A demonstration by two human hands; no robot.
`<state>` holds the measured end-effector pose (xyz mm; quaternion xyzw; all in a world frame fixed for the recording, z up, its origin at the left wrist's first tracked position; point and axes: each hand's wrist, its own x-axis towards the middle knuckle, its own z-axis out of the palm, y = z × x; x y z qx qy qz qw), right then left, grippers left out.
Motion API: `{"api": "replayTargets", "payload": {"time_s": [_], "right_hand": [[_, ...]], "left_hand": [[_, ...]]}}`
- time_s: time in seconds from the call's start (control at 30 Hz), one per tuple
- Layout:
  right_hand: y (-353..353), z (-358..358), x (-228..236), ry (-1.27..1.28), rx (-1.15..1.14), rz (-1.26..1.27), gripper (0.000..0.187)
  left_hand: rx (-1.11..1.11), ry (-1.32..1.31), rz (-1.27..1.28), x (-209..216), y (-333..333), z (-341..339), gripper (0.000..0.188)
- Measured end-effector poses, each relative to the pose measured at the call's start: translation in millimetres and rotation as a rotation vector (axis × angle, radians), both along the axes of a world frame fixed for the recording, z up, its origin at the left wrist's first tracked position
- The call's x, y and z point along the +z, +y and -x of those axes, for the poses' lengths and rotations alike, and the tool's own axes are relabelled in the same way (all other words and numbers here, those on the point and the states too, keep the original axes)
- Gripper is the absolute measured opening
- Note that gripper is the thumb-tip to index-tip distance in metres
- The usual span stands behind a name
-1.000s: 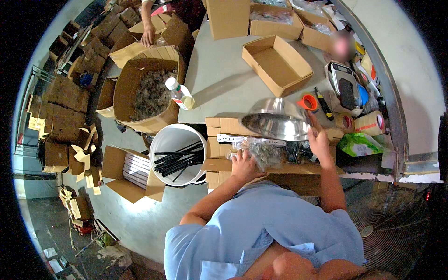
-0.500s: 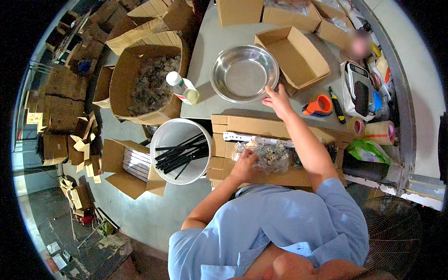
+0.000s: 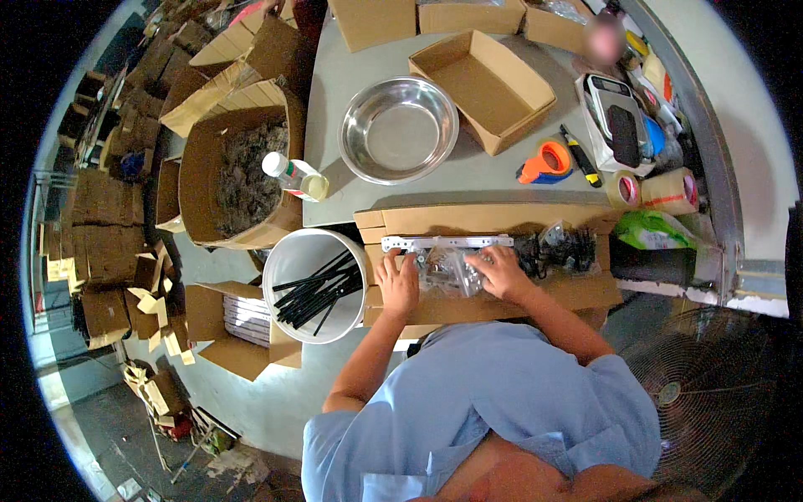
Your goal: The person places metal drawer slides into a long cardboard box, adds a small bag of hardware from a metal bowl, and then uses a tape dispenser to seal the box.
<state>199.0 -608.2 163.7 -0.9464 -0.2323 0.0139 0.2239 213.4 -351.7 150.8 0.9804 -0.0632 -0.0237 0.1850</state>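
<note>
An open cardboard box point(image 3: 493, 219) lies in front of me, with clear plastic bags of small metal hardware point(image 3: 447, 269) inside. Along the box's far side runs a pale, perforated metal rail point(image 3: 452, 242). My left hand point(image 3: 397, 284) is at the rail's left end, its thumb and fingers apart, beside the bags; whether it touches the rail I cannot tell. With bent fingers, my right hand point(image 3: 500, 274) grips the right edge of a clear plastic bag. Dark bagged parts point(image 3: 556, 251) lie in the box's right part.
Beyond the box, a steel bowl point(image 3: 400, 171), a shallow cardboard tray point(image 3: 485, 88), a white-capped bottle point(image 3: 297, 177), an orange tape dispenser point(image 3: 545, 163) and a knife point(image 3: 581, 159) lie on the table. At left stand a white bucket point(image 3: 276, 314) of black rods and a large carton point(image 3: 196, 184).
My right hand has come back from the steel bowl's rim to the plastic bags. My left hand has moved left from the bags to the rail's end. The view has shifted.
</note>
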Motion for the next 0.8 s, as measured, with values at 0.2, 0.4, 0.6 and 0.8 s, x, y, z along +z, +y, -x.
{"api": "replayTargets", "payload": {"time_s": [0.2,0.4,0.6,0.8], "right_hand": [[-5,16,8,0.059,-0.205,0.261,0.071],[-40,-29,37,0.015,-0.424,0.245,0.074],[-80,-23,50,0.13,-0.457,0.375,0.076],[-81,32,58,0.416,-0.257,0.346,0.065]], "left_hand": [[-0.514,0.151,-0.18,8,-18,15,0.076],[-0.82,0.265,-0.211,31,-6,26,0.112],[-0.884,-0.005,-0.287,44,-31,22,0.107],[-0.629,-0.027,-0.214,74,-68,-26,0.126]]}}
